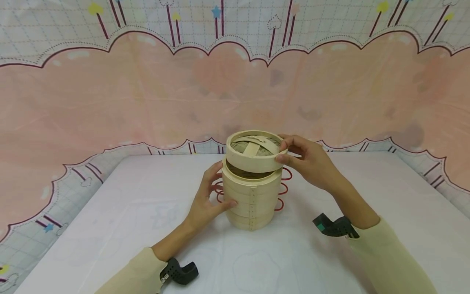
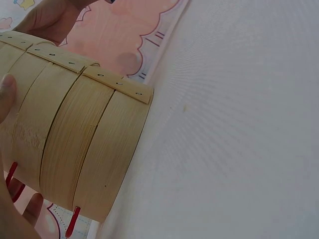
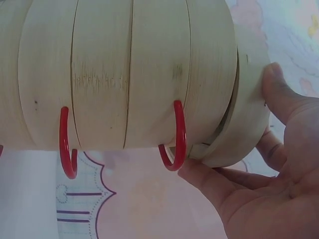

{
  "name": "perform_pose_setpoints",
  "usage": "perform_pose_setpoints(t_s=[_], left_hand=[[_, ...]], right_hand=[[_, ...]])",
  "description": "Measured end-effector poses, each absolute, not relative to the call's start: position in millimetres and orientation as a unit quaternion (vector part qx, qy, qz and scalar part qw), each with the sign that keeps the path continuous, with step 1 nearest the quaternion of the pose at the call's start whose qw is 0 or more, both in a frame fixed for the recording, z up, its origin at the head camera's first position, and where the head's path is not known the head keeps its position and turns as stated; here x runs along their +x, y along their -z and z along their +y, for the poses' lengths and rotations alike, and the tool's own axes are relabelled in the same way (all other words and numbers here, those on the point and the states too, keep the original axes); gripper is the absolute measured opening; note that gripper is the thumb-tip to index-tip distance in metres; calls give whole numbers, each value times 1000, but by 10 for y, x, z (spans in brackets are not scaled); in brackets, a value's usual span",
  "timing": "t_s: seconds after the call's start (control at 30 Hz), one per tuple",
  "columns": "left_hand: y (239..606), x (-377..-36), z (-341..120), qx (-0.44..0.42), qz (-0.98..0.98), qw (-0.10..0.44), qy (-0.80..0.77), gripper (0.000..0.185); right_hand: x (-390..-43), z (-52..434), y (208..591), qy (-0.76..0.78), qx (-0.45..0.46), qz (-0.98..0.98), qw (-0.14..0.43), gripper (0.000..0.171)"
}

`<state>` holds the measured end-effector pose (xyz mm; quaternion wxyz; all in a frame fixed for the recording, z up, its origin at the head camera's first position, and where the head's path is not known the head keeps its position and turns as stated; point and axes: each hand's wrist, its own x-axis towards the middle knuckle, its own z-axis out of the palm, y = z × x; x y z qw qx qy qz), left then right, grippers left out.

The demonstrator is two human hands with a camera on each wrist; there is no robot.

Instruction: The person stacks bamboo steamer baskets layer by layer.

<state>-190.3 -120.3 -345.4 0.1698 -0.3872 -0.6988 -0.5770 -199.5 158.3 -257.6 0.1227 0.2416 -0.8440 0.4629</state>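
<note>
A round bamboo steamer [image 1: 266, 202] of stacked tiers stands upright on the white table. My left hand [image 1: 205, 200] grips its left side, thumb across the front and fingers round the back. The woven bamboo lid [image 1: 253, 164] sits tilted over the top tier, with a dark gap under its front edge. At the lid's right rim, my right hand [image 1: 312, 161] pinches it between thumb and fingers. Red loop handles [image 3: 180, 134] stick out from the steamer's sides. The inside of the tiers is mostly hidden by the lid.
The white tabletop [image 1: 110, 228] spreads out around the steamer. Behind it hangs a pink and white patterned cloth [image 1: 165, 94], which also borders both sides of the table. Each wrist carries a black camera mount [image 1: 180, 272].
</note>
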Motion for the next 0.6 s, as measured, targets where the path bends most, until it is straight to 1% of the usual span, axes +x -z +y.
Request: perform_pose_setpoints(t_s=[0.6], left_hand=[[3462,-1884,-1210,-385,-709,167,566,88]], right_hand=[[-1942,1526,2589,-462,236,-847,112,22]])
